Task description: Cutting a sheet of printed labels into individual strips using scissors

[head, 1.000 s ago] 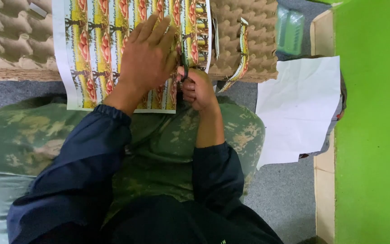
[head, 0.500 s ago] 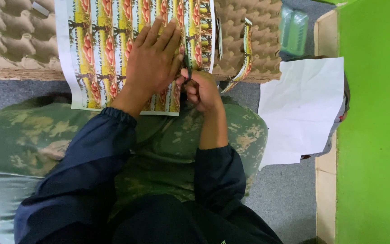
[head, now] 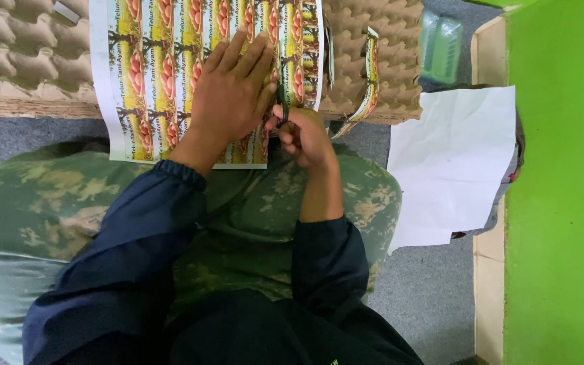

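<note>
One printed label sheet (head: 170, 74), rows of yellow, red and green labels, lies on a stack of brown egg trays (head: 21, 47); its lower edge overhangs the stack's near edge, above the person's lap. Left hand (head: 232, 91): flat on the sheet, fingers spread, palm down, pressing, not grasping. Right hand (head: 303, 135): clenched around one pair of scissors (head: 284, 111), dark handles only partly visible, at the sheet's lower right, just beside the left hand. One cut strip of labels (head: 366, 84) hangs over the stack's near edge, right of the sheet. One blank white paper sheet (head: 447, 162) lies on the grey floor to the right, near a green wall (head: 562, 203). One pale green packet (head: 441, 47) sits beyond the stack's right edge.
</note>
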